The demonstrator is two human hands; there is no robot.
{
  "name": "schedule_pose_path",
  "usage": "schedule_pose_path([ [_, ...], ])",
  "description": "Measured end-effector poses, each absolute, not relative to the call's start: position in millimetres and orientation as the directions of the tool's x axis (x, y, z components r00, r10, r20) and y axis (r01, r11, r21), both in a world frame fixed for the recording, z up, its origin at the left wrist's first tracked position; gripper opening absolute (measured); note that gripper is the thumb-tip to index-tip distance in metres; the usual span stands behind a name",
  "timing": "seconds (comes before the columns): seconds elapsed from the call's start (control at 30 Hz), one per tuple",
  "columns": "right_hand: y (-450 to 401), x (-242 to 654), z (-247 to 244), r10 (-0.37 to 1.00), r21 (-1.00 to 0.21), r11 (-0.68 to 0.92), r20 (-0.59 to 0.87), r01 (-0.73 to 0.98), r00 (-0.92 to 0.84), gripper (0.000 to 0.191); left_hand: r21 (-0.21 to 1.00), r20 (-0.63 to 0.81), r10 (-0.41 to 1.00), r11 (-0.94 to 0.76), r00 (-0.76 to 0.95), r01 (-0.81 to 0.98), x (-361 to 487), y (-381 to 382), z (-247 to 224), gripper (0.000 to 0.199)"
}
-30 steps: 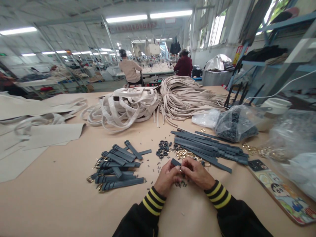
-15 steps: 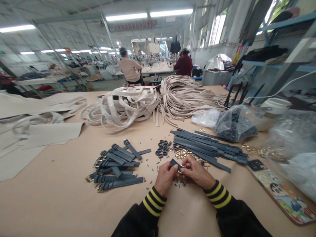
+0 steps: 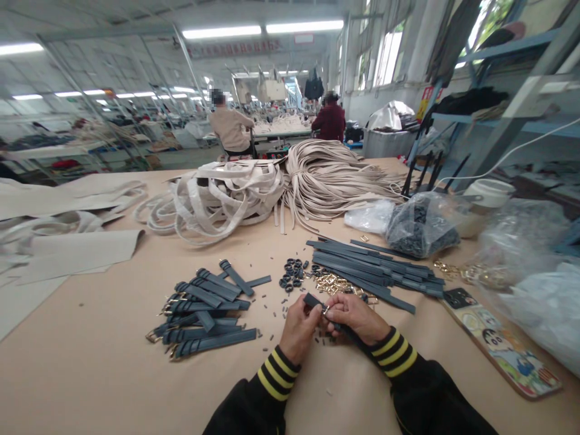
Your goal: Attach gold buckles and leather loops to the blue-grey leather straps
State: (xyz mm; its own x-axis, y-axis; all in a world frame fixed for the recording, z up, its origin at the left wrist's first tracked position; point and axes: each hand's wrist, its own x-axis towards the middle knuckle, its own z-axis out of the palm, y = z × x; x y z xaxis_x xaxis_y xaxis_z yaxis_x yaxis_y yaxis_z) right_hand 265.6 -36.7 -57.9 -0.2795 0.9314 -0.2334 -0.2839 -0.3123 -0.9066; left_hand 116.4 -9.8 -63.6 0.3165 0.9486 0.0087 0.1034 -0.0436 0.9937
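Note:
Between my hands is a dark blue strap (image 3: 312, 300) with a small gold buckle (image 3: 325, 309) on it. My left hand (image 3: 296, 329) pinches the strap near its upper end, thumb on top. The fingers of my right hand (image 3: 356, 317) close on the strap at the buckle, and a dark length of it runs back under that palm towards the wrist. Just beyond my hands lie loose gold buckles (image 3: 335, 284), dark loops (image 3: 292, 275) and a stack of dark blue straps (image 3: 376, 266). To the left is a pile of straps fitted with buckles (image 3: 203, 311).
Beige strap bundles (image 3: 326, 175) and a looped beige coil (image 3: 226, 193) lie at the table's far side. Beige sheets (image 3: 81, 254) are at the left. Plastic bags (image 3: 423, 226), a cup (image 3: 489, 196) and a phone (image 3: 502, 347) stand or lie at the right. Two people sit beyond.
The view has shifted slightly right. A dark strap length now shows under my right hand, and the buckle lies nearer the middle between my fingers. Both hands keep their grip.

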Motion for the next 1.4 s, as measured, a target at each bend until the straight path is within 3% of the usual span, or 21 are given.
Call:
schedule_pose_path([
  [0.37, -36, 264, -60, 0.945, -0.913, -0.278, -0.205, -0.299, -0.254, 0.034, 0.998, 0.031, 0.946, -0.049, 0.322, 0.048, 116, -13, -59, 0.014],
  [0.53, -34, 265, -63, 0.945, -0.943, -0.283, -0.242, -0.177, -0.219, 0.034, 0.994, 0.100, 0.956, -0.106, 0.276, 0.009, 117, -19, -47, 0.014],
  [0.6, -34, 267, -63, 0.954, -0.961, -0.260, -0.241, -0.094, -0.180, 0.032, 0.997, 0.046, 0.959, -0.029, 0.280, -0.065, 117, -19, -43, 0.020],
  [0.73, -33, 272, -57, 0.971, -0.987, -0.160, -0.162, 0.025, -0.177, 0.025, 0.901, -0.196, 0.866, 0.344, 0.460, -0.263, 114, -16, -45, 0.045],
  [0.8, -33, 274, -53, 0.971, -0.990, -0.122, -0.134, 0.070, -0.199, 0.021, 0.869, -0.225, 0.822, 0.413, 0.523, -0.274, 112, -14, -48, 0.045],
  [0.9, -35, 275, -48, 0.964, -0.989, -0.056, -0.090, 0.139, -0.251, 0.015, 0.881, -0.214, 0.785, 0.413, 0.582, -0.232, 111, -13, -52, 0.032],
  [1.03, -37, 274, -49, 0.948, -0.980, -0.004, -0.067, 0.199, -0.312, 0.010, 0.910, -0.185, 0.767, 0.369, 0.614, -0.187, 111, -12, -59, 0.034],
  [1.27, -38, 272, -53, 0.922, -0.979, -0.095, -0.155, 0.182, -0.354, 0.021, 0.964, -0.144, 0.743, 0.255, 0.654, -0.077, 111, -14, -65, 0.032],
  [1.4, -40, 272, -47, 0.881, -0.977, -0.161, -0.206, 0.139, -0.427, 0.019, 0.977, -0.126, 0.802, 0.202, 0.584, -0.067, 114, -16, -62, 0.032],
])
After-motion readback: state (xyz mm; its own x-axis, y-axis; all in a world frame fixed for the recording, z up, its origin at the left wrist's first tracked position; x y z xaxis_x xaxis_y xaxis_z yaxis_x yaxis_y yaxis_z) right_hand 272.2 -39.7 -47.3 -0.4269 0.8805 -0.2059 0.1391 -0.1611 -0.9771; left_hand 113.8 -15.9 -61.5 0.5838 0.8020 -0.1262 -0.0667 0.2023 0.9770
